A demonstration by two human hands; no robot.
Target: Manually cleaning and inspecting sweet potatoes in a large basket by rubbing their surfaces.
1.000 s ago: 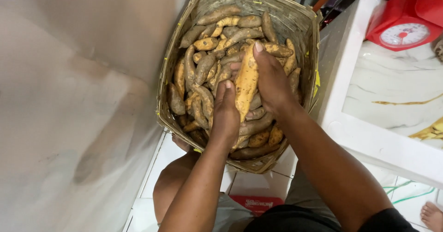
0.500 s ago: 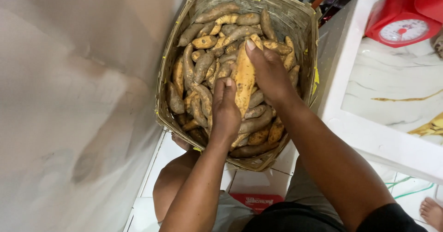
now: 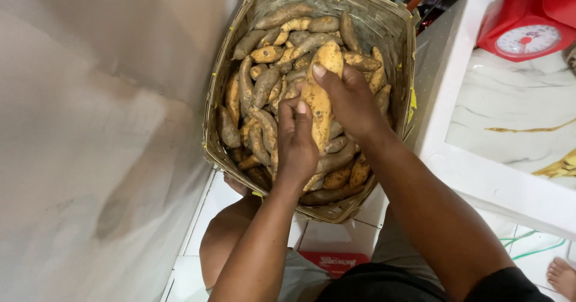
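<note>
A woven bamboo basket (image 3: 390,23) rests on my lap, filled with several brown and yellow sweet potatoes (image 3: 264,83). Both hands grip one large yellow sweet potato (image 3: 321,92) over the middle of the pile. My left hand (image 3: 297,143) holds its lower end, thumb pressed on its skin. My right hand (image 3: 351,101) wraps its right side, thumb on its upper part.
A pale wall (image 3: 90,128) stands close on the left. At the right is a white marble-patterned tabletop (image 3: 516,128) with a red dial scale (image 3: 528,32) on it. Below the basket are my knee (image 3: 225,242), white floor tiles and a bare foot (image 3: 561,275).
Both hands have shifted on the large sweet potato, and it now sits a little higher over the pile. The basket has stayed in place.
</note>
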